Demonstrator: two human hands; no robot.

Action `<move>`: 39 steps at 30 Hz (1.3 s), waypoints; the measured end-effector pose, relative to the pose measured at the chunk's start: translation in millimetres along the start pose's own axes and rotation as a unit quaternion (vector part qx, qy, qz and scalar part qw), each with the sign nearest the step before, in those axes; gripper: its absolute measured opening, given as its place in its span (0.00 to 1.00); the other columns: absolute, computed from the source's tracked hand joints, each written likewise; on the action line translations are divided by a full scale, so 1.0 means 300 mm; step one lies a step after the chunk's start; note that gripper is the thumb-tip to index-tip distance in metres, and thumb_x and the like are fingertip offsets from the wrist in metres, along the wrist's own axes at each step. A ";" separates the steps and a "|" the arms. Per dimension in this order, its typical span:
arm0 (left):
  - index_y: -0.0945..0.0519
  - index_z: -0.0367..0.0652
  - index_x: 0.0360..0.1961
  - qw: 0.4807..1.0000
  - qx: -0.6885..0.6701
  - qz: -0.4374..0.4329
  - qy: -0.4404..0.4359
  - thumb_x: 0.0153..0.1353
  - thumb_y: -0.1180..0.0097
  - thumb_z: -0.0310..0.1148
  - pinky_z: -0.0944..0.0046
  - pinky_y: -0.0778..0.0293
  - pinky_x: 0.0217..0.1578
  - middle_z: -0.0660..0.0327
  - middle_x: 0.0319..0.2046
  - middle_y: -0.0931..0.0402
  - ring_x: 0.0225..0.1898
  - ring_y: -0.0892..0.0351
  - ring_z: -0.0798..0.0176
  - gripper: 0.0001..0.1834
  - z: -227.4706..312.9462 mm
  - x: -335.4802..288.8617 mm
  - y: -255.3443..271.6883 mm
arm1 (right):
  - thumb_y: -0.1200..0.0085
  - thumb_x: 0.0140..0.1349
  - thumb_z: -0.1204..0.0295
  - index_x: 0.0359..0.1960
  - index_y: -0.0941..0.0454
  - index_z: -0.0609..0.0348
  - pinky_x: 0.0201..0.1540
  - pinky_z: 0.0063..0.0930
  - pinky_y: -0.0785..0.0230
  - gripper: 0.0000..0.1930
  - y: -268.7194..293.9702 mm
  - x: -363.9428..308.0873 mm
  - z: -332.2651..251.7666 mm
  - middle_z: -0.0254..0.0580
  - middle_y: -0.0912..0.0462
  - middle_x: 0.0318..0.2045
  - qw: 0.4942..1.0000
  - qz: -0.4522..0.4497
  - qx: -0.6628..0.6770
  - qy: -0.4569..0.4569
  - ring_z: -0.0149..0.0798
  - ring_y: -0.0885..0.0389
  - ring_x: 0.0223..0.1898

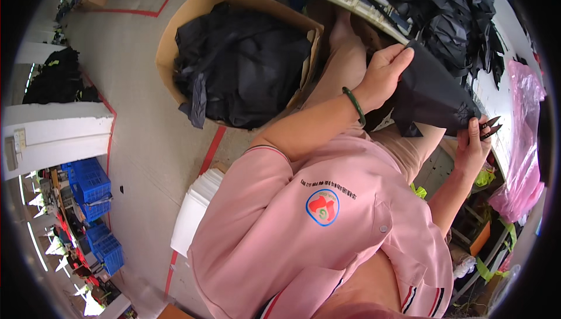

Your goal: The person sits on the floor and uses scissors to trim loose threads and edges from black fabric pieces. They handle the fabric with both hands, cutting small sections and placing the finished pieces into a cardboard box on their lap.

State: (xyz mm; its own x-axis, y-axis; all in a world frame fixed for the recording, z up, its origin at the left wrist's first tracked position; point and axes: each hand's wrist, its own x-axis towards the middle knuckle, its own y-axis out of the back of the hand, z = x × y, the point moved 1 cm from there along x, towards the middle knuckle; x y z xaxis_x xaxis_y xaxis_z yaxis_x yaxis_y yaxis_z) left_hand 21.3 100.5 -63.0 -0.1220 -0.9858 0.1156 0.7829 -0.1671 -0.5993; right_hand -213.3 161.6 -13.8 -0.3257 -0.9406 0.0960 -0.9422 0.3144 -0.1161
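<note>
A piece of black fabric (433, 88) is stretched between my two hands above my lap. My left hand (383, 73), with a green bangle on its wrist, pinches the fabric's upper left corner between thumb and fingers. Lower right, my right hand (474, 143) grips the opposite edge of the cloth. That same hand also has a small pair of dark thread snips (491, 128) in it, their blades pointing right, away from the fabric. The fingers behind the cloth are hidden.
Loose black fabric pieces (450, 18) are heaped on the white table (497, 99) ahead. Pink plastic wrap (522, 143) hangs at its right. A cardboard box (168, 64) full of black cloth stands left of my legs, with white sheets (196, 211) nearby. Blue crates (90, 187) stand far left.
</note>
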 end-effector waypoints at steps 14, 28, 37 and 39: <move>0.28 0.36 0.47 0.972 0.110 -0.204 -0.027 0.56 0.43 0.19 0.66 0.31 0.50 0.61 0.43 0.24 0.45 0.26 0.68 0.17 0.102 0.259 -0.075 | 0.40 0.58 0.69 0.29 0.26 0.58 0.15 0.13 0.55 0.08 -0.034 0.149 -0.047 0.21 0.34 0.15 0.998 -0.003 0.051 0.026 0.16 0.42 0.13; 0.29 0.36 0.52 0.697 0.511 -0.356 -0.356 0.54 0.36 0.37 0.57 0.38 0.57 0.53 0.52 0.28 0.55 0.30 0.55 0.27 0.137 0.353 -0.377 | 0.37 0.55 0.69 0.30 0.22 0.60 0.22 0.14 0.45 0.08 -0.033 0.298 -0.078 0.22 0.28 0.19 0.998 -0.056 0.004 0.030 0.16 0.35 0.21; 0.24 0.39 0.39 0.871 0.385 -0.305 0.002 0.49 0.32 0.27 0.73 0.29 0.36 0.66 0.31 0.22 0.33 0.25 0.74 0.16 0.041 0.367 -0.305 | 0.38 0.55 0.71 0.28 0.20 0.62 0.32 0.17 0.37 0.07 -0.039 0.291 -0.044 0.27 0.23 0.23 0.998 -0.054 0.003 0.029 0.20 0.30 0.27; 0.23 0.38 0.33 0.872 0.385 -0.302 0.021 0.49 0.32 0.28 0.74 0.31 0.32 0.69 0.25 0.24 0.28 0.29 0.77 0.13 0.042 0.370 -0.302 | 0.38 0.55 0.71 0.28 0.21 0.62 0.32 0.17 0.36 0.07 -0.033 0.290 -0.029 0.27 0.23 0.23 0.998 -0.062 0.000 0.031 0.21 0.30 0.27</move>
State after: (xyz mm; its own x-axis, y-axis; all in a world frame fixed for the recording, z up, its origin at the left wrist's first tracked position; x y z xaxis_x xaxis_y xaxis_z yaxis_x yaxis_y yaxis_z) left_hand -55.4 6.5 14.2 -0.6637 -0.7243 0.1867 0.7433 -0.6109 0.2726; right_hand -232.9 77.8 4.2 -0.2114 -0.9625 0.1698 -0.9754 0.1968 -0.0992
